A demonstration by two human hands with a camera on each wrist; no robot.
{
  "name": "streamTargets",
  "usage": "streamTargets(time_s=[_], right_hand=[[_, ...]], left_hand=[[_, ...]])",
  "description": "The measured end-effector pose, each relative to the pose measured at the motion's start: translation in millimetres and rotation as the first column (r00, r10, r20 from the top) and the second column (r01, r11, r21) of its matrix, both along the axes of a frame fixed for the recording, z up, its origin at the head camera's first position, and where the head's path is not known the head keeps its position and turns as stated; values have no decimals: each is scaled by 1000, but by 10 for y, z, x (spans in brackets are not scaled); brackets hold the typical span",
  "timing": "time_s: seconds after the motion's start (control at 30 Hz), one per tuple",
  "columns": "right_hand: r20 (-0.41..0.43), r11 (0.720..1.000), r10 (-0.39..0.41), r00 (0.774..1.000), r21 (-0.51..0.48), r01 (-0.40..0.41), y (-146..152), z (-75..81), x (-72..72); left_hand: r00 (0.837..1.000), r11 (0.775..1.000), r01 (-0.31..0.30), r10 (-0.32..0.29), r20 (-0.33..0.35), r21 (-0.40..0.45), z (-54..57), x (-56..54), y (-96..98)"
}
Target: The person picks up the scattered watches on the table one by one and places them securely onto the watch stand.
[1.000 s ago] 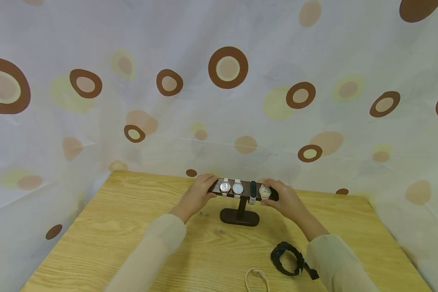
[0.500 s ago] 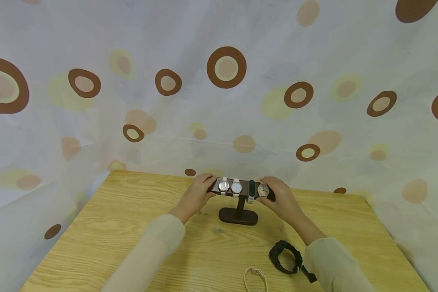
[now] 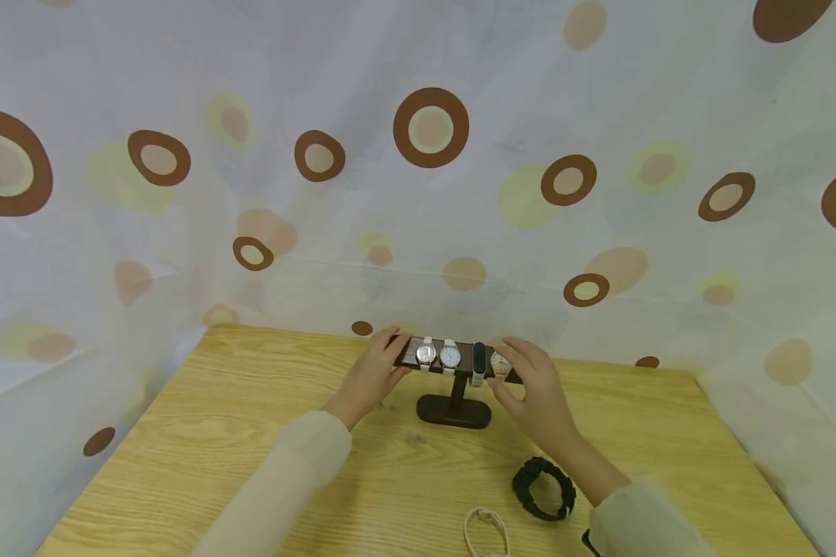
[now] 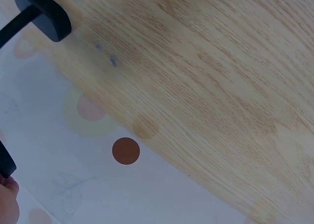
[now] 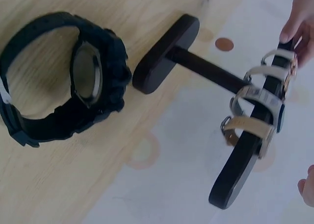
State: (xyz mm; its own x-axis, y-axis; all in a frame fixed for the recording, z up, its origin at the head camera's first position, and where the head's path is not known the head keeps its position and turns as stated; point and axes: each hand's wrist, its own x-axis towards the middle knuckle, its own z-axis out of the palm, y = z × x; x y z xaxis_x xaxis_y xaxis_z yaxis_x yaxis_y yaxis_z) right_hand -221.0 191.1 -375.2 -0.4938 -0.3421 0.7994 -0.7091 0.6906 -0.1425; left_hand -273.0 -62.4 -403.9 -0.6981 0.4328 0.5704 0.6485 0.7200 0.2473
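Note:
A dark T-shaped watch stand (image 3: 454,411) stands upright on the table, its bar bearing two white-strapped watches (image 3: 450,356) on the left. To their right sit a fitness band (image 3: 478,360) with a dark face and a pale-strapped watch (image 3: 500,364). My left hand (image 3: 369,377) grips the bar's left end, thumb in front and fingers behind. My right hand (image 3: 539,398) is beside the bar's right end, thumb and fingers spread around the last watch. In the right wrist view, visible fingertips (image 5: 307,187) are apart from the bar (image 5: 230,185).
A chunky black watch (image 3: 543,489) lies on the wooden table (image 3: 216,433) near my right forearm. Left of it is a thin beige loop (image 3: 486,531) at the frame's bottom. A sheet patterned with circles (image 3: 362,216) rises behind and along both sides.
My right hand has loosened from the bar's right end and its fingers have spread, the forearm shifting slightly. My left hand keeps its grip on the left end.

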Motion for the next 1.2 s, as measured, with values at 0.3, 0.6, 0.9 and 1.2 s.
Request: streamTargets(time_s=[0.3, 0.6, 0.9, 1.2], right_hand=[[-20, 994, 71, 997, 86, -69, -89, -190, 366], [82, 963, 156, 984, 209, -169, -77, -538, 737], [232, 851, 388, 892, 282, -444, 85, -845, 909], [515, 817, 383, 767, 199, -541, 163, -993, 978]], left_hand=[[993, 995, -101, 101, -65, -6, -173, 122, -19], [980, 961, -198, 190, 58, 191, -495, 279, 49], [930, 912, -253, 137, 342, 322, -644, 504, 150], [886, 976, -116, 19, 463, 183, -774, 674, 217]])
